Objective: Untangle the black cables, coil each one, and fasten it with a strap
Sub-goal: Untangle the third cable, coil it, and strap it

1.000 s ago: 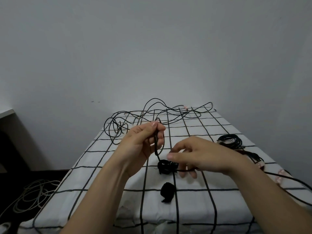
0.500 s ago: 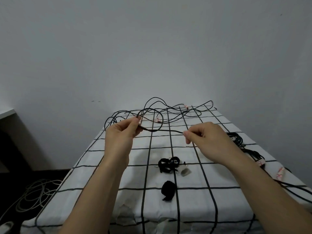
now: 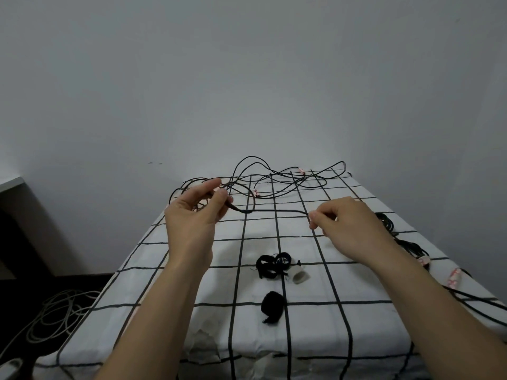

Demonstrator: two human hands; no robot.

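Note:
A tangle of thin black cables (image 3: 274,182) lies at the far end of the table. My left hand (image 3: 197,215) pinches one black cable between thumb and fingers above the table's left side. My right hand (image 3: 348,223) pinches the same cable farther along, so a short stretch (image 3: 274,211) runs taut between the two hands. Below the hands, a bunch of black straps (image 3: 271,264) lies on the cloth, with one more black strap (image 3: 273,307) nearer to me. A coiled black cable (image 3: 385,222) rests at the right, partly hidden by my right wrist.
The table wears a white cloth with a black grid (image 3: 315,325). A small white cap-like piece (image 3: 299,275) lies by the straps. More black cable (image 3: 477,300) runs along the right edge with pale tags. Light cables (image 3: 55,314) sprawl on the dark floor at left. A grey wall stands behind.
Both hands rose from near the straps toward the tangle. They moved apart, and the cable that hung in a loop from my left hand now stretches between them.

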